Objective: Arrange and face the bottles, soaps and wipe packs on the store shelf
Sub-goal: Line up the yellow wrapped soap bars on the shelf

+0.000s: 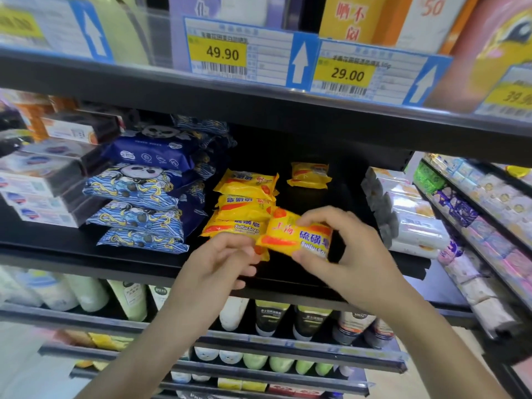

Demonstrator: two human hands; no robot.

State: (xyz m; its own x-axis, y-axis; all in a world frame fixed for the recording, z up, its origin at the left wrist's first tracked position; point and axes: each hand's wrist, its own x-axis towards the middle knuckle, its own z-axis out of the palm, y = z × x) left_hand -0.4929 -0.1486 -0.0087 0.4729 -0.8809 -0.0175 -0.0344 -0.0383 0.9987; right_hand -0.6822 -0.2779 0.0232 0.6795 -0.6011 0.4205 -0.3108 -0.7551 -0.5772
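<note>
Gripping a yellow soap (pixel 299 237) at the shelf (pixel 86 251) front, our right hand (pixel 354 254) curls round its right end while our left hand (pixel 227 263) pinches its left end. We hold it just right of a soap stack (pixel 244 205), touching it; one soap (pixel 309 175) lies behind, blue wipe packs (pixel 138 203) left.

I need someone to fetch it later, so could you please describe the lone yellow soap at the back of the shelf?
Find the black middle shelf below the 29.00 price tag. Right of the stack of yellow sulfur soaps, one yellow soap pack lies alone at the back, apart from the stack and untouched by either hand.
</note>
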